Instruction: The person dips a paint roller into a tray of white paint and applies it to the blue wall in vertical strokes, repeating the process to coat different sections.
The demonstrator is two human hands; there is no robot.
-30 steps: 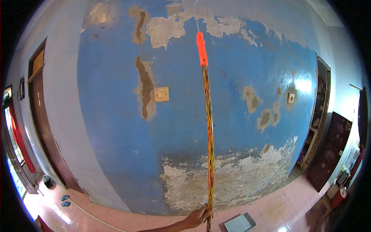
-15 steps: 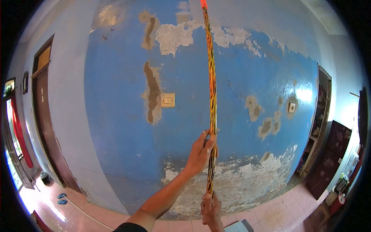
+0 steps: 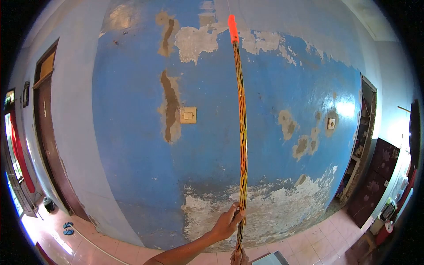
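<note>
A long pole (image 3: pixel 242 123) in a yellow, orange and black pattern stands nearly upright before a blue wall. Its top carries a bright orange-red end piece (image 3: pixel 233 28). My left hand (image 3: pixel 227 221) is closed round the lower part of the pole. Just below it, at the bottom edge, my right hand (image 3: pixel 240 257) is wrapped round the pole's lower end, partly cut off by the frame. A light switch (image 3: pixel 188 115) is on the wall left of the pole.
The blue wall (image 3: pixel 132 110) has peeling and patched areas. A socket (image 3: pixel 331 123) sits at right, near a doorway. A brown door (image 3: pixel 55 141), blue sandals (image 3: pixel 68 228) and a white pipe are at left. A grey box (image 3: pixel 271 259) lies at the bottom.
The pole and both hands have moved down, and the whole orange-red end piece now shows. My left hand is lower and closer to my right hand. The view has shifted slightly.
</note>
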